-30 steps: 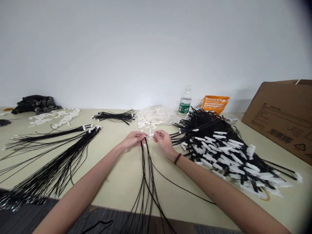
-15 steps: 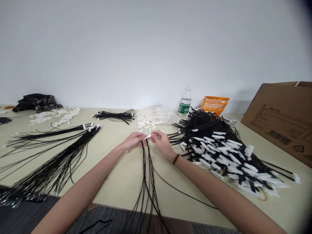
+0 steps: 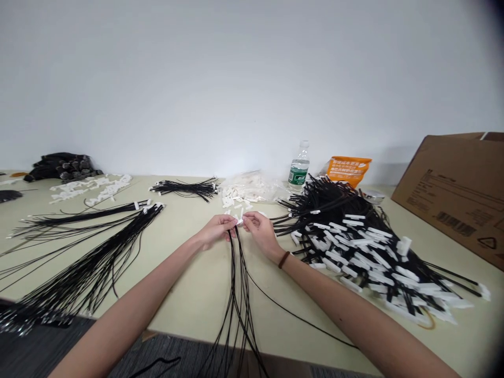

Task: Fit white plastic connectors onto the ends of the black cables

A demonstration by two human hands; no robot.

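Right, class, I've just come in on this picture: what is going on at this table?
A person sits at a table strewn with thin black cords. The left hand pinches a small bunch of black cords near their top ends, and the right hand meets it there, both holding a small white clip at the cord tips. To the right lies a big heap of cords already fitted with white clips. Loose white clips sit behind the hands, and plain cords lie on the left.
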